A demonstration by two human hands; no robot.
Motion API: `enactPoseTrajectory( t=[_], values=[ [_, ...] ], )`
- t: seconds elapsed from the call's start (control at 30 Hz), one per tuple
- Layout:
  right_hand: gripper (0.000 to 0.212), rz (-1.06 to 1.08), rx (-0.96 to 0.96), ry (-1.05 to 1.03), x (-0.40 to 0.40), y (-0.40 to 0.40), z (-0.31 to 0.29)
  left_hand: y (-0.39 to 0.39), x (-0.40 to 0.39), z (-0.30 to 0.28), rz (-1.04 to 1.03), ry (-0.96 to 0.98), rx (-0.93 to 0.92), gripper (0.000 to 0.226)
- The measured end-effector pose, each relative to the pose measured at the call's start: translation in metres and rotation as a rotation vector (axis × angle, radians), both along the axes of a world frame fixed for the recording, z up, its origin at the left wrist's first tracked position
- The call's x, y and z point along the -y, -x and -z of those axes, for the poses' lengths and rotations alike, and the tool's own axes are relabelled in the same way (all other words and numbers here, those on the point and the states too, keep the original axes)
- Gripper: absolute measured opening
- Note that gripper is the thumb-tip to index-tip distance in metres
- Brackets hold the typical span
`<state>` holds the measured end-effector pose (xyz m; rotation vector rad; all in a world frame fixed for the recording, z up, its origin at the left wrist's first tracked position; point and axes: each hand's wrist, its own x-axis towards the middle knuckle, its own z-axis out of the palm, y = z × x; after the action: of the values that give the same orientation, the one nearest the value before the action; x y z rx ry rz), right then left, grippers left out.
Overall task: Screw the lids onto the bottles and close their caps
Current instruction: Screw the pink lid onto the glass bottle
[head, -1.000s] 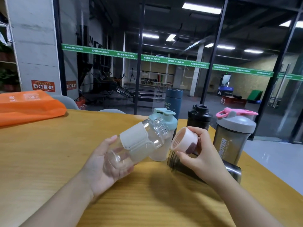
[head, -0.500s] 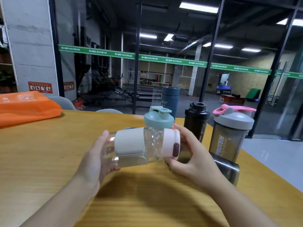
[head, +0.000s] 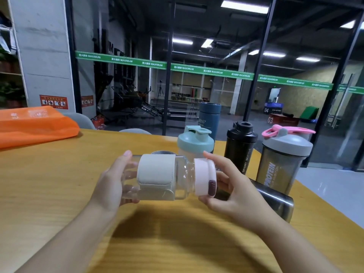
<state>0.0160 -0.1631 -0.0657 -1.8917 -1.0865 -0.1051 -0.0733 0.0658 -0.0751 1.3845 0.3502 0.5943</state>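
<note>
Bottle (head: 163,177) and lid (head: 204,176) meet end to end above the bench (head: 49,174): the clear bottle lies on its side in the air, long axis running across the person's body, base to their left and mouth to their right. The left hand (head: 112,184) grips the base end, fingers curled round the clear wall just left of the bottle's pale sleeve. The right hand (head: 230,191) pinches the pink lid, thumb under its rim and fingers over the top, so it sits square on the mouth. That hand is the nearer one for the twisting, and by my guess the turning goes about that sideways axis.

Beyond the bottle stand a teal-lidded shaker (head: 195,144), a black bottle (head: 240,146) and a grey shaker with a pink cap (head: 283,160), close behind the lid. Right of the lid, under the right hand, lies a steel cup (head: 275,201). Nearer the person than the bottle, the bench gives room to work.
</note>
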Motion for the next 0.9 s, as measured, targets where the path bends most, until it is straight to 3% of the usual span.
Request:
enactPoseTrajectory(
  t=[0.13, 0.27, 0.57, 0.9],
  values=[
    [0.081, 0.002, -0.019, 0.009, 0.0005, 0.0004, -0.0002, 0.0004, 0.0009, -0.0002, -0.006, -0.022, 0.031, 0.057],
    [0.069, -0.052, -0.121, -0.074, -0.0028, -0.0013, 0.0011, -0.0005, 0.0001, 0.0023, -0.023, -0.035, 0.049, 0.072],
    [0.074, -0.13, -0.238, -0.024, 0.0049, -0.0065, -0.0007, -0.0011, 0.0001, 0.0033, -0.021, 0.01, 0.029, 0.061],
    [0.034, -0.045, -0.301, -0.041, -0.0006, -0.0066, -0.0034, -0.0031, -0.001, 0.0049, -0.004, -0.026, 0.076, 0.079]
  ],
)
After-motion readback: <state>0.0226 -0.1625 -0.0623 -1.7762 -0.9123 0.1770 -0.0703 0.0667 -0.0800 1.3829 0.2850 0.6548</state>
